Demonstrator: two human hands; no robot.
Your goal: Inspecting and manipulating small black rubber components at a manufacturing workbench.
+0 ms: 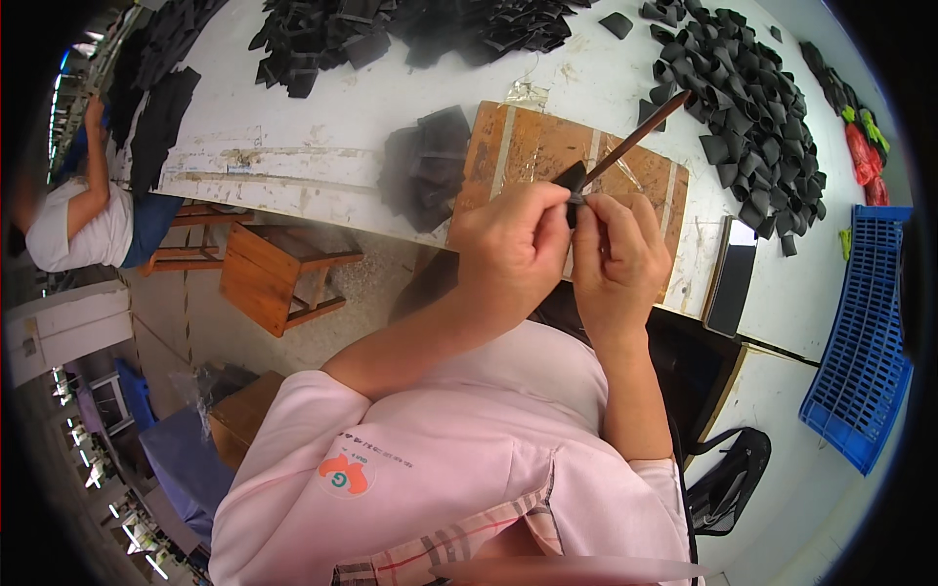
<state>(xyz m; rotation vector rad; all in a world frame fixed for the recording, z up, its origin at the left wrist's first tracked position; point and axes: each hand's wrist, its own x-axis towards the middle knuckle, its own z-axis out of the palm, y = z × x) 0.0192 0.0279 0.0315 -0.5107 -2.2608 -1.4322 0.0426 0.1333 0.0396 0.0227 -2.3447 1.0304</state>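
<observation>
My left hand [513, 249] and my right hand [618, 256] are raised together in front of my chest, over a brown wooden board [528, 146] on the white table [313, 107]. Both pinch a small black fabric piece [571, 180] between their fingertips. My right hand also grips a long thin brown stick [640, 137], which points up and to the right; its lower end meets the fabric piece. A low stack of black pieces [425, 161] lies just left of the board.
Heaps of black pieces lie along the table's far edge [410, 29] and at the right [752, 107]. A dark phone [731, 275] lies right of the board. A blue plastic crate [865, 332] stands at right, a wooden stool [278, 273] at left. Another person [83, 220] sits far left.
</observation>
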